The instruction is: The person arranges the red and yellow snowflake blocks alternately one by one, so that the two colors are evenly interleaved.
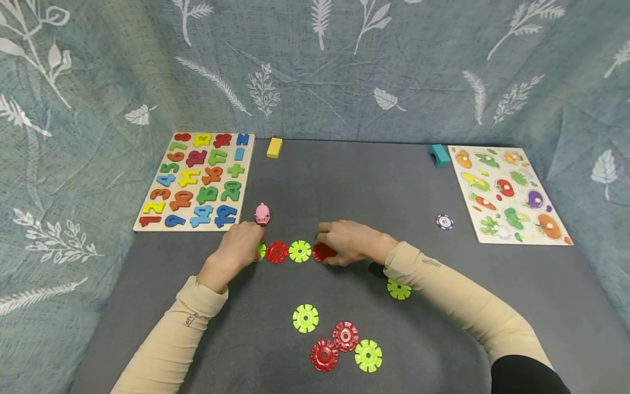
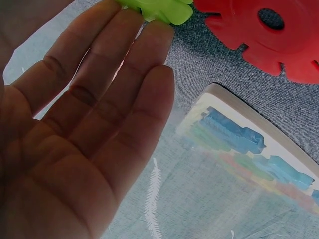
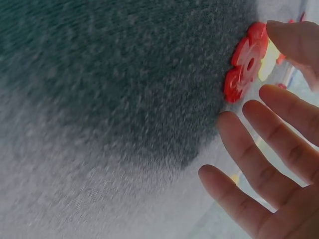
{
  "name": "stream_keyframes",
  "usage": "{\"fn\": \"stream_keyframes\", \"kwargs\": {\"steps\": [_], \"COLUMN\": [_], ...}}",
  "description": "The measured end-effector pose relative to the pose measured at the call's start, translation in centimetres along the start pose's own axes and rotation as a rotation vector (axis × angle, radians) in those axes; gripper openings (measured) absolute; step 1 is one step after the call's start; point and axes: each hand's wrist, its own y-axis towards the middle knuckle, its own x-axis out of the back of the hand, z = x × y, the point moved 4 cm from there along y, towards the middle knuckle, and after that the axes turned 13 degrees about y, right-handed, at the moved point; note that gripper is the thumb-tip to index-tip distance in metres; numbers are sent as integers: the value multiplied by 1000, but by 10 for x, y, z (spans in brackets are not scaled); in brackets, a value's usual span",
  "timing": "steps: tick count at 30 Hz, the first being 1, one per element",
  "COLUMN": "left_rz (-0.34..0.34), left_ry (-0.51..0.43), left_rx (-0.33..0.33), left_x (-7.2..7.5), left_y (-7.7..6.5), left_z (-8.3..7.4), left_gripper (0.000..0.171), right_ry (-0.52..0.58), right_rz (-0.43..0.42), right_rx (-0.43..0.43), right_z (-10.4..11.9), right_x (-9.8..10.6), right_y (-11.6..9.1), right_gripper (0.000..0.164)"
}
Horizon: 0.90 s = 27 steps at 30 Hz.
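In the head view, a short row of notched discs lies on the grey table (image 1: 344,180): a left-end green disc (image 1: 261,250), a second red disc (image 1: 271,253), a third green disc (image 1: 295,251) and a right-end red disc (image 1: 322,252). The left hand (image 1: 238,246) partly covers the first one, just below a pink pig (image 1: 262,212). The right hand (image 1: 351,241) is around the last one. Nearer to the person lie two loose red discs (image 1: 317,358) and some loose green discs (image 1: 299,319).

In the left wrist view, the left fingertips are at the left-end green disc; the thumb leaves the picture, so I cannot tell whether they pinch.

In the right wrist view, the right fingers are spread apart, not clamped; the thumb tip is at the edge of the right-end red disc.

I judge that the step in hand is to straighten this alternating row. The next move seems to call for releasing the right-end red disc neatly, then bringing a loose green disc beside it.
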Motion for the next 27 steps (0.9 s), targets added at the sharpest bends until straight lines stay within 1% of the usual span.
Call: {"fn": "stream_keyframes", "kwargs": {"steps": [6, 14, 18, 23, 27], "left_rz": [-9, -6, -6, 3, 5], "left_ry": [-17, -13, -19, -39, -42], "left_rx": [-4, 0, -3, 1, 4], "left_x": [0, 1, 2, 0, -1], "left_y": [-1, -2, -1, -2, -2], "left_z": [1, 1, 1, 2, 2], "left_gripper": [20, 21, 21, 21, 20], "right_ry": [-14, -15, -19, 2, 21], "right_rz": [-48, -96, -99, -83, -82], "right_rx": [-8, -54, -94, -120, -145], "right_z": [-3, -12, -18, -20, -21], "right_x": [6, 8, 7, 5, 2], "right_y": [-16, -51, -70, -93, -109], "right_gripper": [38, 41, 42, 43, 47]}}
